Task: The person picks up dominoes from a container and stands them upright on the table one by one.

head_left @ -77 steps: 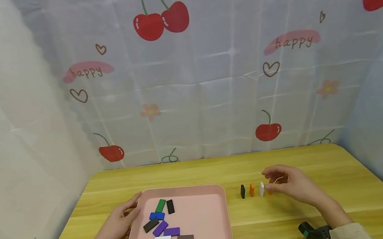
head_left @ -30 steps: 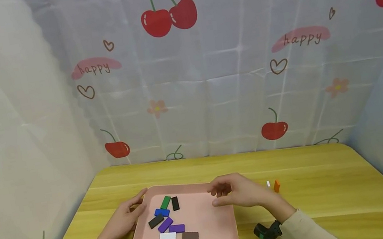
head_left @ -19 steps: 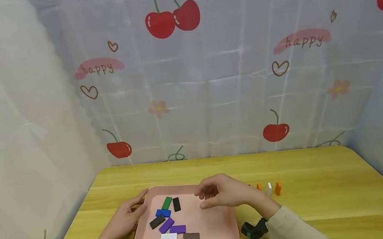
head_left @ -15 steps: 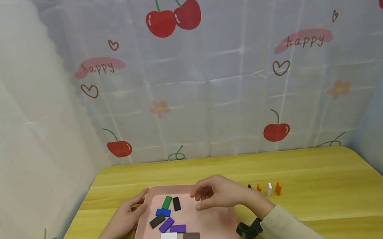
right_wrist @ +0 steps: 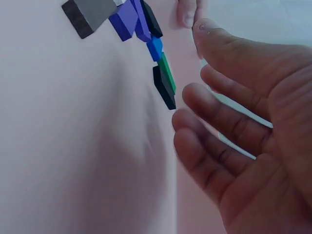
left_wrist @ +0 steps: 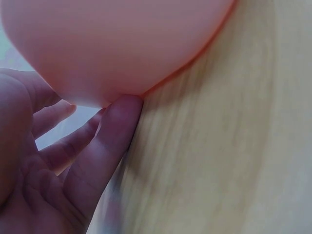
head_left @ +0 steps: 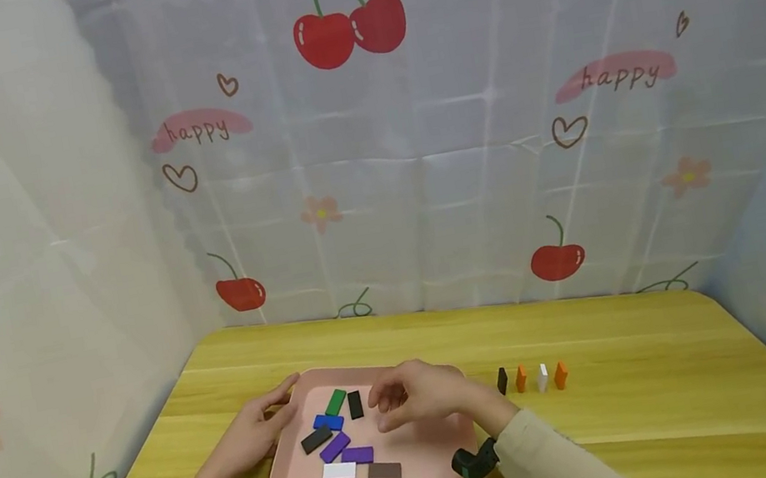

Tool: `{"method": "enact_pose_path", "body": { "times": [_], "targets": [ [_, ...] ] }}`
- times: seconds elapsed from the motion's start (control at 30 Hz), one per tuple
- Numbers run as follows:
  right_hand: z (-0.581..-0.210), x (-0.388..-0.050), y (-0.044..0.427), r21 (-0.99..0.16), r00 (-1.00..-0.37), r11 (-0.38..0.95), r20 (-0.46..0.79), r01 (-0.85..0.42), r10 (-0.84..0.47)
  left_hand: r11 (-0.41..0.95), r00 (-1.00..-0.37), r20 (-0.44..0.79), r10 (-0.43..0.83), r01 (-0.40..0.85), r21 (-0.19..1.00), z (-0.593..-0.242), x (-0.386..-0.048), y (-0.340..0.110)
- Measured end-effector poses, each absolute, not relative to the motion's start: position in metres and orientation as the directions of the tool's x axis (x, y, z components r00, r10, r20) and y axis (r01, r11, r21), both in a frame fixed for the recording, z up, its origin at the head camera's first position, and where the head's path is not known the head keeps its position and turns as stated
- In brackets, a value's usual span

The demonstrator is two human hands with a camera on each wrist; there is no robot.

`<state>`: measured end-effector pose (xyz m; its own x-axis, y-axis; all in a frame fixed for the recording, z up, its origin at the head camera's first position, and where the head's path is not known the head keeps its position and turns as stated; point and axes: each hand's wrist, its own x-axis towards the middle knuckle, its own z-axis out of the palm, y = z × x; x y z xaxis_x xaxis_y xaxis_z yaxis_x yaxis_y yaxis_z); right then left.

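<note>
My left hand (head_left: pixel 251 432) rests against the left side of a pink tray (head_left: pixel 430 472). In the left wrist view its thumb and fingers touch the tray's outer wall. My right hand (head_left: pixel 420 393) hovers over the tray's right half, fingers loosely bent and holding nothing. Closest to its fingertips lies a black domino (head_left: pixel 355 405). Left of that are a green domino (head_left: pixel 336 402), a blue one and a dark grey domino (head_left: pixel 317 439). Further toward the front lie two purple dominoes (head_left: pixel 357 455), a white domino (head_left: pixel 339 472) and a brown domino (head_left: pixel 385 472).
Right of the tray, a row of dominoes stands upright on the wooden table (head_left: pixel 648 414): a black domino (head_left: pixel 501 381), an orange domino (head_left: pixel 521 378), a white domino (head_left: pixel 543 378) and another orange domino (head_left: pixel 561 375). A patterned curtain (head_left: pixel 464 175) hangs behind the table.
My right hand has left the rightmost standing orange domino and moved left over the tray. The standing row is uncovered again. The left hand stays at the tray.
</note>
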<state>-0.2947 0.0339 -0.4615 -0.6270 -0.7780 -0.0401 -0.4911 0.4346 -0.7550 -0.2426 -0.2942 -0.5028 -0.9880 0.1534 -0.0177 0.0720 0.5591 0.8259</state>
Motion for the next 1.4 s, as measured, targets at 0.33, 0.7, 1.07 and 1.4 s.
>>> {"method": "enact_pose_path", "body": {
  "times": [0.33,0.7,1.07,1.4],
  "targets": [
    [-0.471,-0.292,0.025,-0.715,-0.646,0.493,-0.076,-0.496,-0.760,0.557,-0.987,-0.009,0.161,0.083,0.827,-0.505,-0.245,-0.295],
    [-0.484,-0.286,0.020,-0.598,-0.661,0.565,-0.076,-0.569,-0.746,0.558,-0.986,-0.009,0.169,0.088,0.825,-0.510,-0.244,-0.295],
    [-0.484,-0.283,0.013,-0.493,-0.628,0.569,-0.058,-0.658,-0.776,0.565,-0.987,-0.003,0.158,0.088,0.820,-0.509,-0.244,-0.295],
    [-0.479,-0.277,0.011,-0.452,-0.635,0.603,-0.099,-0.657,-0.766,0.568,-0.987,-0.004,0.159,0.088,0.818,-0.509,-0.244,-0.296]
  ]
}}
